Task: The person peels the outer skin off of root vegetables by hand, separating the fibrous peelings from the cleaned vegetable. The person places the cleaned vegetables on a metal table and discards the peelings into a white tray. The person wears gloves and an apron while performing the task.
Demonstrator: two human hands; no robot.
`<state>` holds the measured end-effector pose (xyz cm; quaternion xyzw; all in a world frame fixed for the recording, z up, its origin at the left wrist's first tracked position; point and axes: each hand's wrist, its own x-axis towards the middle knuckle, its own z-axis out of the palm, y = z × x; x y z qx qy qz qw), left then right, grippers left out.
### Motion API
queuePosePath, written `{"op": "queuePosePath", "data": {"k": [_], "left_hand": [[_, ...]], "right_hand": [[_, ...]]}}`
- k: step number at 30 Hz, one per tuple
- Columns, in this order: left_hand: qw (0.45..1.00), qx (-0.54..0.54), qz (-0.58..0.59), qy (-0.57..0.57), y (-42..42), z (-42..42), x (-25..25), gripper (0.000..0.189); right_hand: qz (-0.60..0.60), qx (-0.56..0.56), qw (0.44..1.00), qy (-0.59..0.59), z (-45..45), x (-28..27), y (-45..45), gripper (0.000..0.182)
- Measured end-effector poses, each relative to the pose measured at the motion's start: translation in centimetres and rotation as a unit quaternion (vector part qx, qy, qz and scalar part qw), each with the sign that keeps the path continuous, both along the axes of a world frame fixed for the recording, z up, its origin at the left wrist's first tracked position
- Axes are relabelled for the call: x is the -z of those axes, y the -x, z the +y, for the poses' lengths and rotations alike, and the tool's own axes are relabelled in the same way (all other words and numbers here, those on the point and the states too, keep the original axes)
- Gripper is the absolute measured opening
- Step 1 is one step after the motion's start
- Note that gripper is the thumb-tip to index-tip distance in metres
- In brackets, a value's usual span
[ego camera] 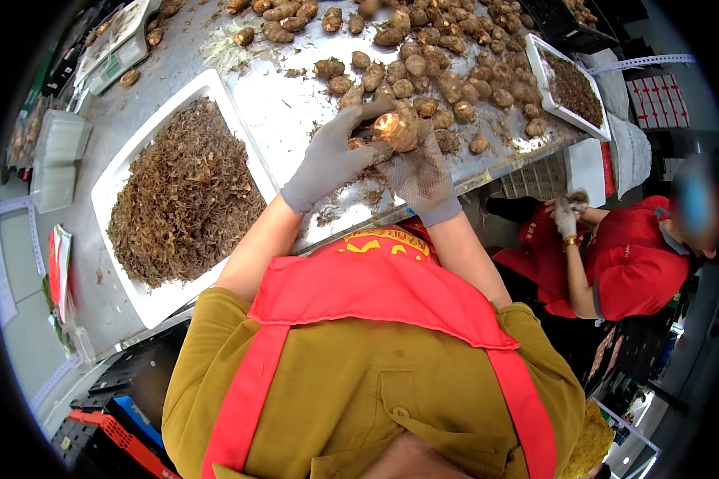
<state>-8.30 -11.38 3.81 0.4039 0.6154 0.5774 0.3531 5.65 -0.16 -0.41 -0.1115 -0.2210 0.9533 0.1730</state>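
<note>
Both my hands wear grey work gloves and meet over the near edge of the metal table. My right hand (422, 173) is closed around a brown taro corm (397, 130), whose pale cut end faces left. My left hand (335, 155) is at the corm's left side, its thumb and fingers bent towards it; a smaller corm (357, 143) shows between them, and whether the fingers grip it is hard to tell. Many small taro corms (449, 84) lie spread beyond my hands. Loose brown fibres lie on the metal beneath them.
At the left stands a white foam tray (115, 173) heaped with brown husk fibres (186, 197). A smaller husk tray (536, 57) is at the right table edge. A scale (111, 63) and clear plastic containers (57, 158) stand far left. A co-worker in red (629, 263) sits at the right.
</note>
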Motion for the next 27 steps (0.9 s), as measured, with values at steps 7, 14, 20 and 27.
{"op": "queuePosePath", "data": {"k": [7, 14, 20, 27], "left_hand": [[0.999, -0.029, -0.022, 0.002, -0.1, 0.2, 0.7, 0.048], [0.999, -0.043, -0.004, 0.03, -0.3, 0.4, 0.8, 0.048], [0.998, -0.053, 0.021, 0.027, 0.0, 0.8, 0.5, 0.049], [0.989, -0.036, 0.027, 0.143, -0.9, 0.1, 0.3, 0.043]], "right_hand": [[-0.18, 0.089, 0.914, -0.352, 0.5, -1.4, -0.8, 0.045], [-0.291, 0.156, 0.816, -0.475, 2.8, -1.9, 0.7, 0.022], [-0.234, 0.11, 0.82, -0.51, 4.8, -2.2, 0.4, 0.022], [-0.114, 0.017, 0.819, -0.563, 3.2, -2.1, 0.9, 0.013]]}}
